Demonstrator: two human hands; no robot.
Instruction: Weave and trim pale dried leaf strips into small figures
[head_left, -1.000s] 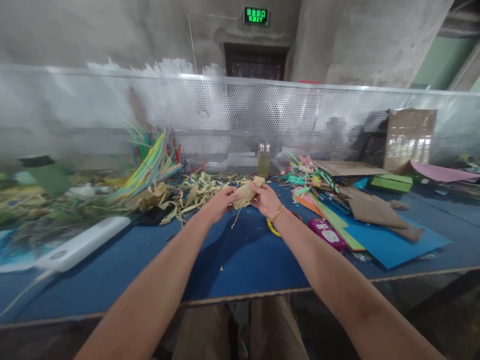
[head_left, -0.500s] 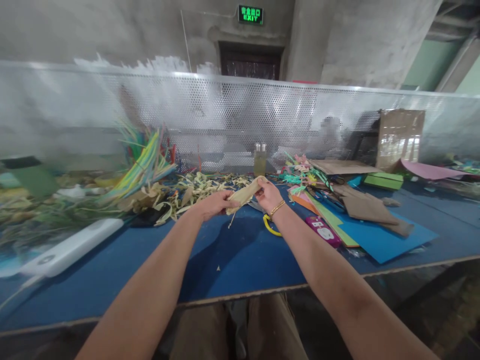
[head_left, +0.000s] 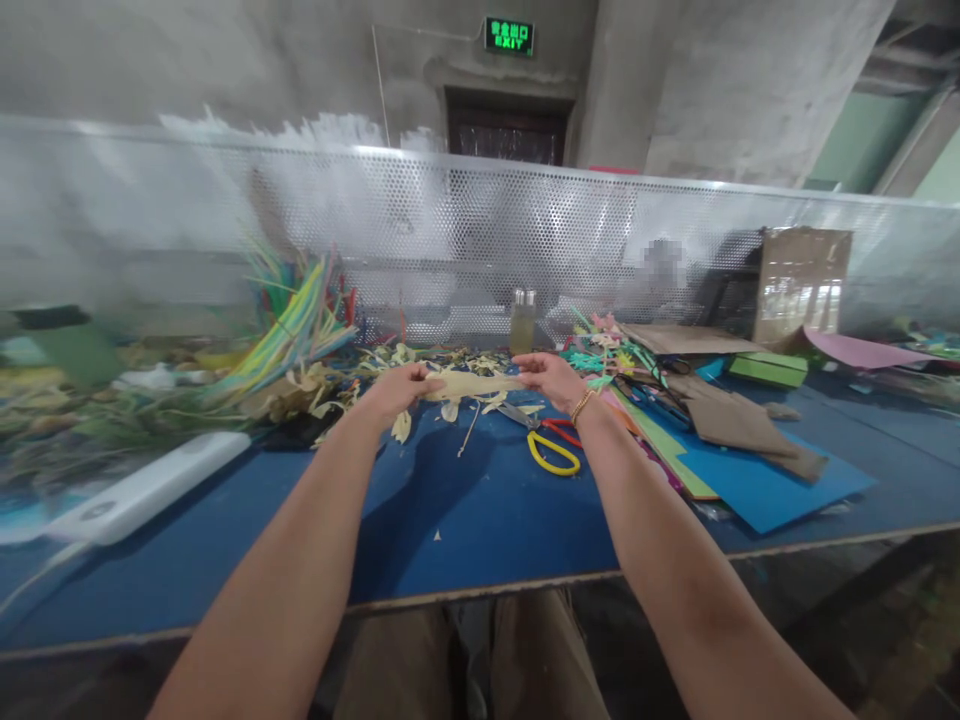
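A pale yellow strip that looks like dried corn husk (head_left: 474,385) is stretched level above the table. My left hand (head_left: 401,388) pinches its left end between thumb and fingers. At the right end, the fingers of my right hand (head_left: 553,378) close on the husk's narrow tip; a gold bracelet circles that wrist. Scissors (head_left: 553,455) with yellow and red handles lie on the blue table (head_left: 480,530) just below the right hand, blades pointing toward the husk. A thin stalk (head_left: 469,430) and loose husk pieces (head_left: 402,428) rest beneath the strip.
A heap of husk scraps (head_left: 382,358) spreads behind my hands, near a glass bottle (head_left: 523,325). A white power strip (head_left: 150,490) and colourful bundled strips (head_left: 289,330) are left. Blue paper (head_left: 765,490), brown cardboard (head_left: 735,415) and a green box (head_left: 769,367) lie right.
My hands have moved apart, and the husk has gone from slanted and bunched to stretched out level. The scissors' handles show more fully now.
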